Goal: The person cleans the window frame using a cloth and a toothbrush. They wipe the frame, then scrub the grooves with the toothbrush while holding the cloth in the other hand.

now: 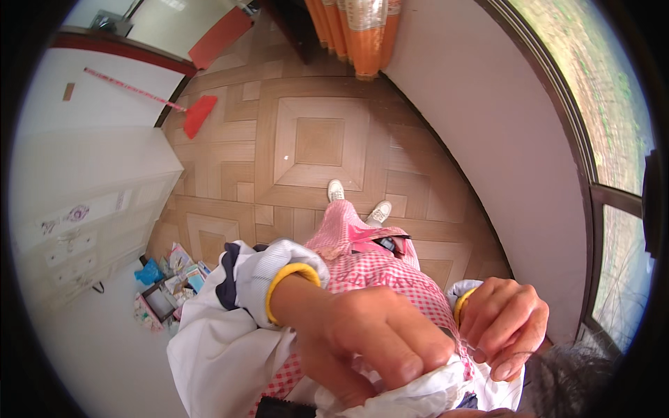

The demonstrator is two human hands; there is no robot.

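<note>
My left hand [380, 334] is closed on thin white fabric [425, 393] bunched up close to my chest. The fabric's lower part runs out of the picture, so I cannot tell what piece it belongs to. My right hand [507, 322] is raised just to the right, with its fingers curled in near the edge of the same fabric. What sits in those fingers, if anything, is hidden. Below both hands hangs a pink-and-white checked apron [376, 273], worn over a white jacket [209, 352] with yellow cuffs. A dark object shows in the apron's front pocket [383, 242].
A red broom [200, 117] leans at the far left wall. Assorted small items and a grey open box [160, 301] lie at the left beside white drawers [73, 247]. An orange curtain [362, 38] hangs ahead. A wall and window [617, 132] run along the right.
</note>
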